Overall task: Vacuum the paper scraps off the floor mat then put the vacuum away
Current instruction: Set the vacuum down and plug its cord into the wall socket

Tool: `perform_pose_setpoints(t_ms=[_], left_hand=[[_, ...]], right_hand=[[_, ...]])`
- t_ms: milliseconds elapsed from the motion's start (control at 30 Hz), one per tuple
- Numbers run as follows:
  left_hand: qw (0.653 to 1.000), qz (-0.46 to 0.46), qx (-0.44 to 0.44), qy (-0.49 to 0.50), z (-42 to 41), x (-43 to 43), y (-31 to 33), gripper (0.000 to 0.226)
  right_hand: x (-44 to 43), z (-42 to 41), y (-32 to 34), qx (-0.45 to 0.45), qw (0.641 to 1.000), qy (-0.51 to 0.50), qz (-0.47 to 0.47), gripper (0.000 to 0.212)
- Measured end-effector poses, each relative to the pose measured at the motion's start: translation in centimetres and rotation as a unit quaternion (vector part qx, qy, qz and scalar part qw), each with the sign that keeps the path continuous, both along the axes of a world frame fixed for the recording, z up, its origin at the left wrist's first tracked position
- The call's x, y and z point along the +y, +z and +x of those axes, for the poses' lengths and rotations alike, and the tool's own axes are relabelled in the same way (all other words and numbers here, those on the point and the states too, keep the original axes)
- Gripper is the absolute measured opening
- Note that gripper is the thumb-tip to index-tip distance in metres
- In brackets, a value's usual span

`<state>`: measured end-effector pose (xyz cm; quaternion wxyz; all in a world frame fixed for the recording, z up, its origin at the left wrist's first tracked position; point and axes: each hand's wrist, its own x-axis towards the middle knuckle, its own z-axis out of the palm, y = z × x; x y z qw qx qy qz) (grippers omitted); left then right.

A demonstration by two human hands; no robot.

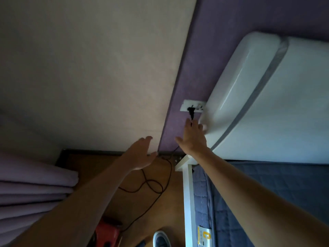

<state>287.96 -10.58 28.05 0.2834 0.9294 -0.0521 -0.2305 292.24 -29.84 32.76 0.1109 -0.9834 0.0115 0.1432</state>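
A black plug point(190, 111) sits in a white wall socket point(187, 105) on the purple wall. Its black cord point(151, 186) hangs down and loops over the wooden floor toward the red vacuum point(106, 232) at the bottom. My right hand point(193, 138) is stretched up with straight fingers, fingertips just below the plug, holding nothing. My left hand point(140, 154) hovers lower and to the left, fingers relaxed and holding nothing. No floor mat or paper scraps show.
A white bed headboard point(249, 90) and white frame point(188, 202) with blue quilt point(258, 193) fill the right. Purple curtains point(32, 189) hang at the left. A shoe point(161, 239) stands on the wooden floor point(135, 207).
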Motion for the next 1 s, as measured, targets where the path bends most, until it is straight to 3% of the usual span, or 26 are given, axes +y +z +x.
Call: perform_pose_setpoints(t_ms=[200,433,567,767,1000], left_hand=[[0.987,0.143,-0.034,-0.067,-0.1,6.3,8.7,0.073],[0.971,0.22,-0.065,-0.066,-3.5,12.5,18.4,0.073],[0.97,0.22,-0.086,-0.062,-6.6,15.3,22.4,0.072],[0.971,0.208,-0.115,-0.034,-12.9,20.9,24.1,0.062],[0.976,0.214,-0.027,0.021,-20.8,25.2,21.3,0.06]], right_hand=[[1.7,-2.7,6.9,0.054,0.997,0.045,-0.02,0.08],[6.6,-6.8,14.5,0.062,0.997,0.048,-0.016,0.09],[9.4,-9.7,17.6,0.034,0.997,0.063,-0.035,0.085],[13.1,-14.2,19.4,0.024,0.994,0.097,-0.043,0.08],[14.8,-19.4,17.3,0.048,0.989,0.133,-0.052,0.076]])
